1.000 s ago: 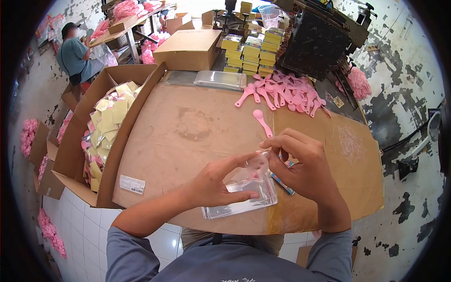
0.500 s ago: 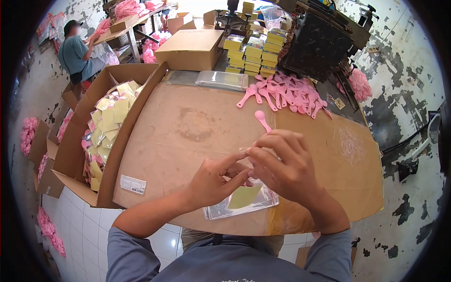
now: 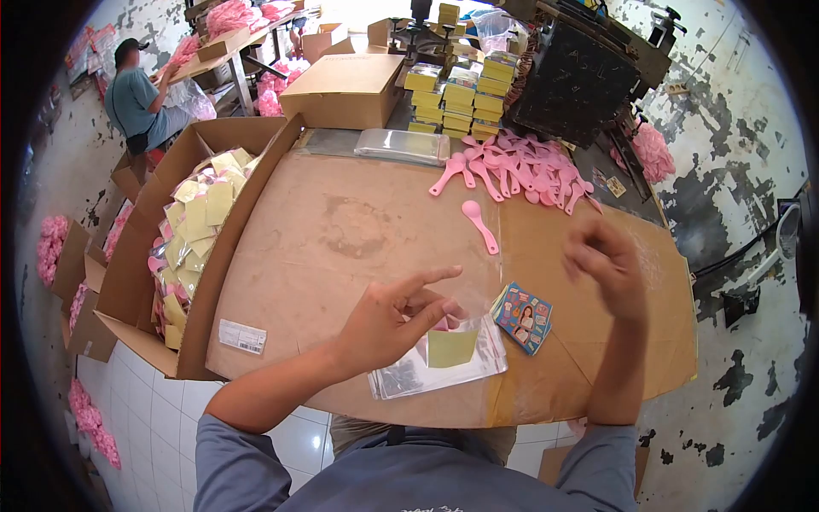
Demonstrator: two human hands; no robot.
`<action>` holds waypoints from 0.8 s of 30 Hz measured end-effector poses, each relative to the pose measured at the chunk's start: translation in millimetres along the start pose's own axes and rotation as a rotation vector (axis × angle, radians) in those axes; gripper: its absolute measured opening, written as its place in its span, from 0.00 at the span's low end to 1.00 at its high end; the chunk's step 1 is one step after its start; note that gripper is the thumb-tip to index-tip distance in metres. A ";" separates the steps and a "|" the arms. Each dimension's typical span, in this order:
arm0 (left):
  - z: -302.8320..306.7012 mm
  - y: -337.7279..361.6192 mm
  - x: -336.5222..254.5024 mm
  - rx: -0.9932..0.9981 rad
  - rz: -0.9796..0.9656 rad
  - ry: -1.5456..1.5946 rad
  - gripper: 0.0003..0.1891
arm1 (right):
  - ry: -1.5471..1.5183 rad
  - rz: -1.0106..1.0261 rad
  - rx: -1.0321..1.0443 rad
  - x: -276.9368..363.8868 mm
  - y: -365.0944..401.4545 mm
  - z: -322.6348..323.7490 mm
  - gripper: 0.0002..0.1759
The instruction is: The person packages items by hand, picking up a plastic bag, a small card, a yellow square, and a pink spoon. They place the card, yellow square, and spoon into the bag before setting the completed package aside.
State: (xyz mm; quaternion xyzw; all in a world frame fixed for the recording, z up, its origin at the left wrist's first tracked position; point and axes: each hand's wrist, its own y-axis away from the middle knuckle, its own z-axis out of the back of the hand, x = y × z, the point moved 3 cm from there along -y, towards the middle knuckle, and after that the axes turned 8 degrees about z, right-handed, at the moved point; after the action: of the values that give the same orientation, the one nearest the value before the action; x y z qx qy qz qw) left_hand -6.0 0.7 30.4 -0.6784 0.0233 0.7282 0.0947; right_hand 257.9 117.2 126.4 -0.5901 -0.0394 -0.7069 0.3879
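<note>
My left hand (image 3: 397, 320) pinches a small clear plastic bag between thumb and fingers. A pale yellow card (image 3: 452, 347) shows in that bag, with a bit of pink behind the fingertips. Under it, flat clear plastic bags (image 3: 401, 380) lie near the table's front edge. My right hand (image 3: 604, 263) is raised over the right side, fingers curled together and slightly blurred; what they hold, if anything, cannot be made out. Between the hands sits a small stack of blue printed cards (image 3: 524, 317). One pink spoon (image 3: 479, 227) lies alone beyond my left hand.
Pink spoons (image 3: 529, 171) are heaped at the back, before stacks of yellow-edged cards (image 3: 459, 98). Clear bags (image 3: 401, 145) lie beside them. An open carton (image 3: 192, 320) of packed bags stands left; a closed box (image 3: 341, 90) is behind. A person (image 3: 136, 98) sits far left.
My right hand has come away from my left and swung right, uncovering the blue card stack. My left hand stays in place with the bag, whose yellow card now hangs more upright.
</note>
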 end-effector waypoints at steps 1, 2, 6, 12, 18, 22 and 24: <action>2.5 -0.8 -3.5 0.009 0.025 0.036 0.24 | -0.066 -0.069 0.116 -4.0 10.9 31.2 0.02; 3.2 -1.6 -4.8 0.021 0.049 0.073 0.24 | -0.131 -0.139 0.229 -7.7 24.5 66.6 0.03; -0.9 -2.9 -4.0 0.011 0.041 0.100 0.24 | 0.099 -0.238 -0.222 -78.4 66.2 194.3 0.12; -3.5 -6.8 0.1 0.000 0.073 0.202 0.23 | 1.150 -0.198 -0.404 -84.3 82.2 184.7 0.26; -4.9 -8.0 7.4 -0.044 0.082 0.226 0.21 | 0.384 -0.082 0.100 -43.8 37.3 8.9 0.24; -4.7 -8.1 16.9 -0.075 0.092 0.193 0.19 | -0.081 -0.099 0.262 -36.7 36.3 -83.8 0.22; -2.9 -9.1 18.0 -0.068 0.101 0.221 0.19 | -0.233 -0.241 0.259 -49.2 36.0 -94.8 0.21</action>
State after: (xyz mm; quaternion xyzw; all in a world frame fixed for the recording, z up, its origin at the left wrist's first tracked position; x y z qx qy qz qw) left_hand -2.7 11.1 13.1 -0.7554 0.0428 0.6531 0.0317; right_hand 203.3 68.1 40.9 -0.6043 -0.2448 -0.6639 0.3662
